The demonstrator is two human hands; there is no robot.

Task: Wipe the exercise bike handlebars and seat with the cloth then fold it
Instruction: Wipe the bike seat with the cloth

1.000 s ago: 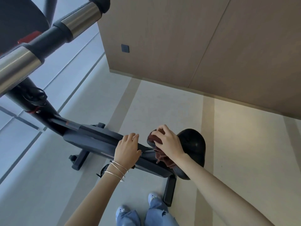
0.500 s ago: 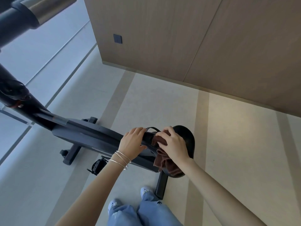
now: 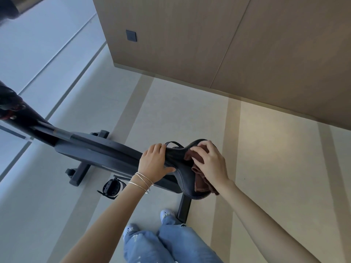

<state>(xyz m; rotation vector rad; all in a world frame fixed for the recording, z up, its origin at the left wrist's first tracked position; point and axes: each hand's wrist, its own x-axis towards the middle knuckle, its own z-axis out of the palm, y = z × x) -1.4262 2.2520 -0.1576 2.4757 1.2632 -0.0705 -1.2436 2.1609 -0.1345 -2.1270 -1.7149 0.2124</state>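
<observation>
Item: exercise bike, black frame [image 3: 98,149], standing on a pale striped floor [image 3: 180,114] beside a wood-panelled wall [image 3: 209,44].

Seat [image 3: 176,156]: black, narrow nose pointing toward the frame, broad end nearer the wall. Under treatment at this moment.

Cloth [image 3: 201,184]: dark reddish-brown, bunched, lay on the broad end of the seat; part of it hung over the seat's near edge below the wrist. Not folded.

Right hand [image 3: 210,162]: palm down, fingers spread and curled over the cloth, pressing it to the seat top. Hold was a flat press with light pinching, not a closed fist.

Left hand [image 3: 153,162]: wrapped around the seat's nose, thumb beneath, fingers over the top, steadying it. Thin bangles [image 3: 141,182] at the wrist.

Handlebars [image 3: 17,4]: only a blurred metal-and-black length showed at the top left corner of the view; whether they had been wiped could not be told.

Also present: pedal [image 3: 112,187] with strap, rear stabiliser foot [image 3: 184,207], jeans [image 3: 171,243] and pale shoes at the bottom edge.

Progress, judged: seat wiping under way, likely the latter half of the job. Remaining: finishing the seat surface, then lifting the cloth clear and folding it.
</observation>
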